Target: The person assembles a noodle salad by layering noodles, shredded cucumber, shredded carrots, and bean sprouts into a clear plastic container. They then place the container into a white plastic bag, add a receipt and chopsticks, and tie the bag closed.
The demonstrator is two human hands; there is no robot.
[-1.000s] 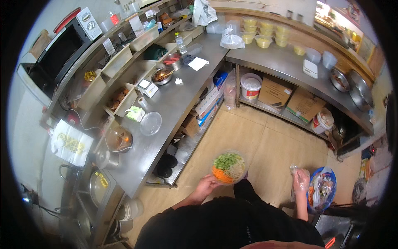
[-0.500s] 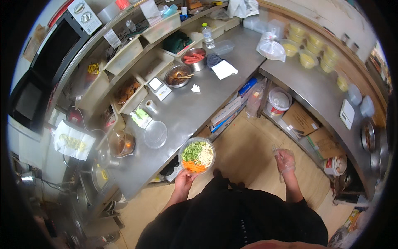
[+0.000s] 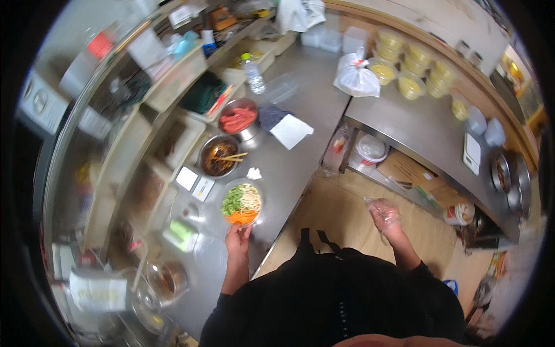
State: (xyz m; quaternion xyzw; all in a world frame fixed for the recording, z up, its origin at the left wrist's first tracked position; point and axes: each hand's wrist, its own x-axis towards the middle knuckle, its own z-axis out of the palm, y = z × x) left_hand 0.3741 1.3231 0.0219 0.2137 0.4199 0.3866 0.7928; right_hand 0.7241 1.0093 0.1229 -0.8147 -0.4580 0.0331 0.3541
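Note:
My left hand (image 3: 238,237) grips the near rim of a clear round bowl (image 3: 259,211), over the steel counter (image 3: 277,182). Inside sit shredded green vegetable (image 3: 232,200), pale strips (image 3: 250,197) and orange carrot shreds (image 3: 243,216). Whether its base touches the counter I cannot tell. My right hand (image 3: 386,218), in a clear plastic glove, hangs over the floor at the right, holding nothing, its fingers loosely apart. Just beyond the bowl are a steel bowl of dark sauce (image 3: 215,165) with chopsticks (image 3: 234,157), a crumpled white tissue (image 3: 254,173) and a white scale (image 3: 195,182).
A steel pot of reddish sausages (image 3: 238,119), a dark cloth (image 3: 272,117) and a water bottle (image 3: 253,74) stand farther back. Storage bins (image 3: 118,170) line the left. On the right counter are stacked yellow-filled tubs (image 3: 410,87), a plastic bag (image 3: 357,78) and another scale (image 3: 472,153).
My left hand has carried the bowl of vegetables forward and left, from the counter's front edge to over the counter beside the scale. My view has turned; the right hand stays at the right.

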